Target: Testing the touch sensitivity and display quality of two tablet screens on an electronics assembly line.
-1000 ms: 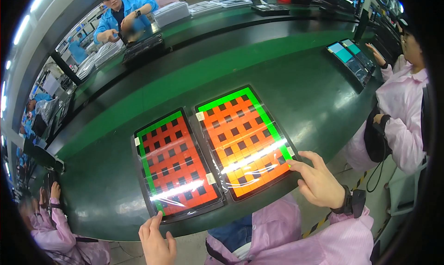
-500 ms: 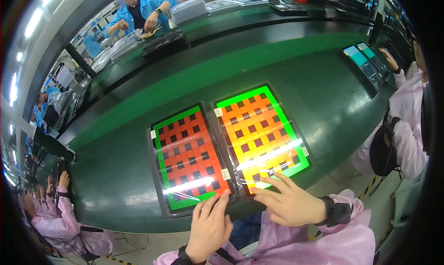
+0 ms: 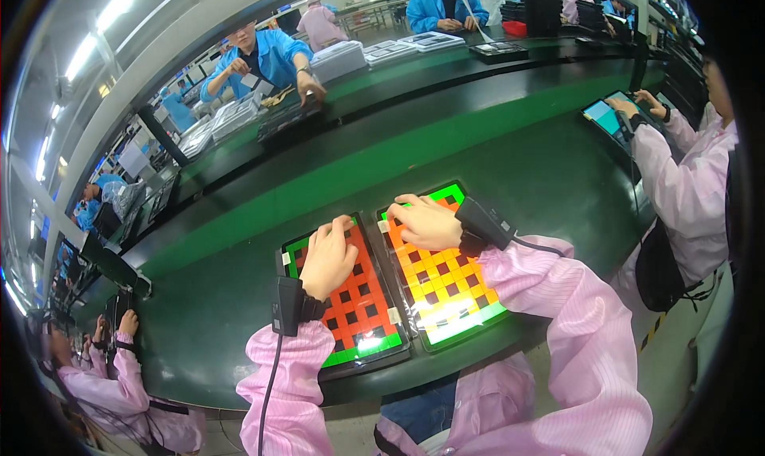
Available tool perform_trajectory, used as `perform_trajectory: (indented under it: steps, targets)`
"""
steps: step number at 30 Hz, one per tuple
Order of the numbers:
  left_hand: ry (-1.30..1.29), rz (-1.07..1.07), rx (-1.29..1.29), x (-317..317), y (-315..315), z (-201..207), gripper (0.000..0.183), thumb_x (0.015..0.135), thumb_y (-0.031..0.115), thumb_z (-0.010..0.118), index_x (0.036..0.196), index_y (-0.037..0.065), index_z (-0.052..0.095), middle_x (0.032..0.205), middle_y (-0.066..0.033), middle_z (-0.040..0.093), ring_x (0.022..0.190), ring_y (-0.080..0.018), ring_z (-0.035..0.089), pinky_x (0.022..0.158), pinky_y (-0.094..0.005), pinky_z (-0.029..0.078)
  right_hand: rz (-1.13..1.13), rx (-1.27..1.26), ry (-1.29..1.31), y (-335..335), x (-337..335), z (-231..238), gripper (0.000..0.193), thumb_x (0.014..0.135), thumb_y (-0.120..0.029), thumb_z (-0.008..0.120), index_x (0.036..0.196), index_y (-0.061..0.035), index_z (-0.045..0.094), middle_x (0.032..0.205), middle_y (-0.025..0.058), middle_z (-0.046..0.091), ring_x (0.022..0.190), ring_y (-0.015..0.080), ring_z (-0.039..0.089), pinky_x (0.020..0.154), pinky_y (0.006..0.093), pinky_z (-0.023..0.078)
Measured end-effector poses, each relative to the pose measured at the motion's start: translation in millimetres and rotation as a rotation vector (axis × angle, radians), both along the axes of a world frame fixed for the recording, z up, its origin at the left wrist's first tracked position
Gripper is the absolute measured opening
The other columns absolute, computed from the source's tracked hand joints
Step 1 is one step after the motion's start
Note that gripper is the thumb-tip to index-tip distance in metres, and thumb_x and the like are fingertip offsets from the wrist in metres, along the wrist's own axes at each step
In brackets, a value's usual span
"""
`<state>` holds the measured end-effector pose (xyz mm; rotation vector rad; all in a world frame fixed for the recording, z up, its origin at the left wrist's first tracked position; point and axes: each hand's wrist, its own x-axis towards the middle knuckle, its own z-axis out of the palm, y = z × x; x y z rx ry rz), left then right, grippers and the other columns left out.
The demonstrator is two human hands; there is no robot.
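Two tablets lie side by side, screens up. On the left tablet [image 3: 360, 303] red squares alternate with dark ones inside a green border. The right tablet [image 3: 434, 279] glows orange to yellow with dark squares, also bordered in green. My left hand [image 3: 327, 258] is over the far half of the left tablet, fingers stretched toward its far edge and fingertips at the screen. Over the far left part of the right tablet is my right hand [image 3: 428, 223], fingers extended, fingertips near the corner. Neither hand grips anything. My hands and sleeves cover parts of both screens. Pale tabs stick to the tablet edges.
The tablets lie on a green work surface [image 3: 215, 320]. Beyond it runs a dark raised ledge [image 3: 382, 109], where a worker in blue handles a dark tray [image 3: 287, 120] near white stacks [image 3: 339, 60]. At right, a pink-sleeved person touches another tablet [image 3: 604, 117]; others sit at left.
Both my hands have moved from the tablets' near edges to their far ends, forearms now over the screens. At right, the neighbour's hands have come onto a tablet. The blue-clad worker reaches to the tray.
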<state>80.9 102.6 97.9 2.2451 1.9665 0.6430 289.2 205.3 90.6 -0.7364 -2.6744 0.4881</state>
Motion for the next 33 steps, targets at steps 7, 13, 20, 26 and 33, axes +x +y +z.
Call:
perform_trajectory:
  steps: [7, 13, 20, 26, 33]
  targets:
    - [0.050, -0.164, -0.082, 31, -77, 16, 0.048, 0.078, 0.004, 0.051, 0.126, -0.002, 0.046, 0.116, -0.0190, 0.055, 0.115, -0.0346, 0.047, 0.102, -0.0428, 0.036, 0.174, -0.022, -0.154, -67, 46, 16, 0.033, 0.084, -0.016, 0.053, 0.114, -0.0038, 0.054, 0.130, 0.0219, 0.047, 0.121, 0.0430, 0.043, 0.102, 0.0496, 0.036]
    - [0.063, -0.374, -0.071, 58, -142, 28, 0.047, 0.071, -0.001, 0.056, 0.118, 0.001, 0.054, 0.106, -0.0171, 0.059, 0.099, -0.0350, 0.055, 0.090, -0.0460, 0.043, 0.462, 0.095, -0.118, -135, 99, 33, 0.030, 0.080, -0.011, 0.058, 0.106, 0.0033, 0.053, 0.108, 0.0214, 0.056, 0.118, 0.0381, 0.046, 0.096, 0.0496, 0.041]
    - [-0.049, -0.057, 0.114, 10, -61, 19, 0.041, 0.080, 0.001, 0.050, 0.121, 0.001, 0.049, 0.116, -0.0132, 0.060, 0.112, -0.0329, 0.050, 0.098, -0.0426, 0.037, 0.060, -0.085, 0.090, -45, 56, 25, 0.037, 0.083, -0.010, 0.050, 0.118, 0.0035, 0.048, 0.119, 0.0224, 0.052, 0.121, 0.0376, 0.044, 0.100, 0.0449, 0.039]
    - [0.036, -0.020, 0.115, 2, -33, -7, 0.047, 0.079, 0.007, 0.051, 0.126, 0.000, 0.046, 0.119, -0.0130, 0.060, 0.117, -0.0306, 0.047, 0.103, -0.0435, 0.033, 0.025, -0.039, -0.043, -29, 30, 8, 0.051, 0.084, -0.012, 0.049, 0.132, 0.0028, 0.039, 0.128, 0.0260, 0.047, 0.125, 0.0426, 0.040, 0.104, 0.0476, 0.036]
    - [0.158, 0.314, 0.125, -42, -84, -3, 0.046, 0.077, 0.005, 0.053, 0.122, -0.001, 0.049, 0.109, -0.0158, 0.063, 0.107, -0.0335, 0.052, 0.096, -0.0446, 0.038, -0.274, -0.038, -0.013, -17, 97, 12, 0.046, 0.084, -0.010, 0.049, 0.128, 0.0044, 0.042, 0.127, 0.0240, 0.051, 0.125, 0.0417, 0.041, 0.103, 0.0483, 0.037]
